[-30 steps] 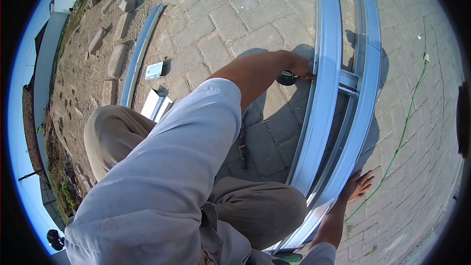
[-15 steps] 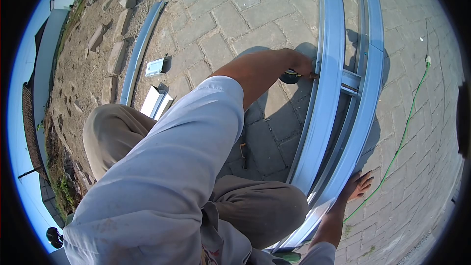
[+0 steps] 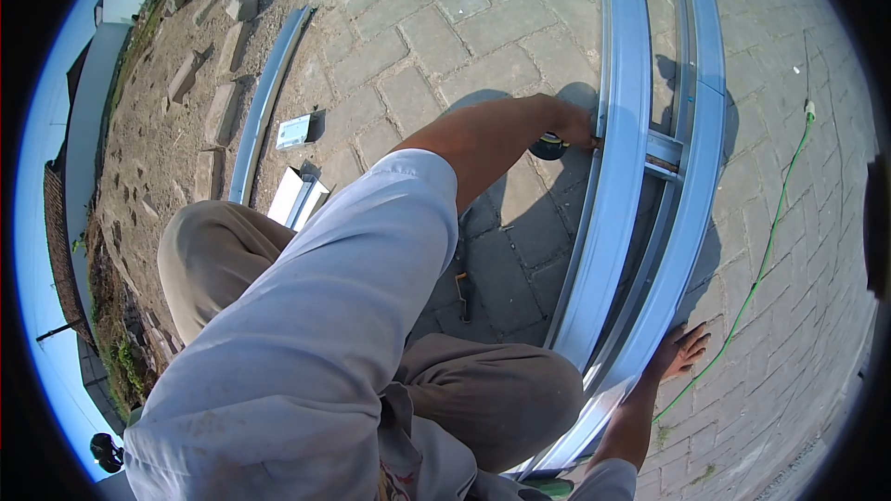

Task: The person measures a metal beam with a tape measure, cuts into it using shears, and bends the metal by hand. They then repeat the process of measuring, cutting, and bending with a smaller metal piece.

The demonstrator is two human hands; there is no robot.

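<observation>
My left hand reaches across to the near edge of a long pale-blue metal profile, with its fingers bent in at the edge. Just under the wrist shows a dark rounded object with a yellow mark; I cannot tell whether the hand grips it. A second long profile runs alongside the first, and a short metal crosspiece spans the gap between them. Lower right, my right hand rests palm down beside the outer profile, fingers spread over the paving.
A thin green cord crosses the paving on the right. On the left lie a loose metal strip, two short metal offcuts, one of them a small piece, and several concrete blocks. A thin bent rod lies between my knees.
</observation>
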